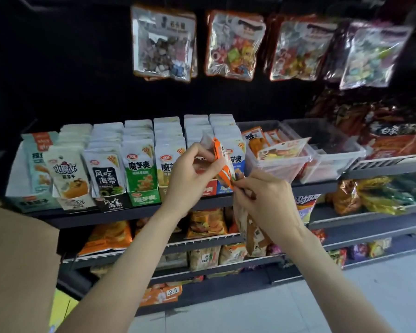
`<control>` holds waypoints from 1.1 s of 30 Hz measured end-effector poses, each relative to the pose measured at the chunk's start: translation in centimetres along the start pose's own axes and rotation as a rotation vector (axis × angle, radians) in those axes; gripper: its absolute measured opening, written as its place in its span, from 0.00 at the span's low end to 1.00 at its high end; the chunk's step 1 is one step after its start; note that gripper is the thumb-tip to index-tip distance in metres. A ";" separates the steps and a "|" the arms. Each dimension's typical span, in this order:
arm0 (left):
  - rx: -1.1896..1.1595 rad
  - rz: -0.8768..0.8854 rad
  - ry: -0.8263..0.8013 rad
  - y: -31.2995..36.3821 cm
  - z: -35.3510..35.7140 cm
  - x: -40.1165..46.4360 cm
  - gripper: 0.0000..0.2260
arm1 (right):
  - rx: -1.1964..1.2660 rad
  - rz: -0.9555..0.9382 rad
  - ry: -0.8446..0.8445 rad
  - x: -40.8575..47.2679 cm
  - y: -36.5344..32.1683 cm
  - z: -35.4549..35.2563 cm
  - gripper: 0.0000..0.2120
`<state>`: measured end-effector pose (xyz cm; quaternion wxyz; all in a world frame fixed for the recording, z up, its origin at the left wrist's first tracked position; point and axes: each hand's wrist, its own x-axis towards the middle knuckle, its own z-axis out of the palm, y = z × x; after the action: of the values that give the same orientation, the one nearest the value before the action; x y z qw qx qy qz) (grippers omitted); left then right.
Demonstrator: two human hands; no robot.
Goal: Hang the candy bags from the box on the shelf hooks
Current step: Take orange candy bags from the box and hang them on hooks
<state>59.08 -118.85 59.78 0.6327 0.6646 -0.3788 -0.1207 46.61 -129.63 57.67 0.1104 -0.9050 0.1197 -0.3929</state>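
You stand at a snack aisle with both hands raised before the middle shelf point(139, 213). Your left hand point(190, 174) pinches the upper edge of an orange-trimmed candy bag point(222, 162), while your right hand point(267, 200) curls around the lower end of it and grips another bag point(252, 236) that hangs beneath the wrist.

Above, four bunches of hanging candy bags point(231, 46) already fill the hooks, which are themselves hidden in the dark.

The risk, as it looks: with two bags in play, separating them could let the lower one slip to the floor, and the hang hole may miss a hook you can barely see.

Legible print includes "魔芋爽" and "风吃海带" on the shelf packs point(139, 169), "白象" at right, and a "2.5" price tag point(173, 291) low down.
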 end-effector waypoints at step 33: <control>0.691 0.458 0.209 7.1 3.4 6.4 0.22 | 0.203 -0.417 -0.051 11.7 12.2 -11.8 0.08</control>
<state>58.76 -125.00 67.87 0.4184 0.7449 -0.4686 0.2248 44.11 -145.96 69.96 0.1206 -0.9040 -0.1127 -0.3944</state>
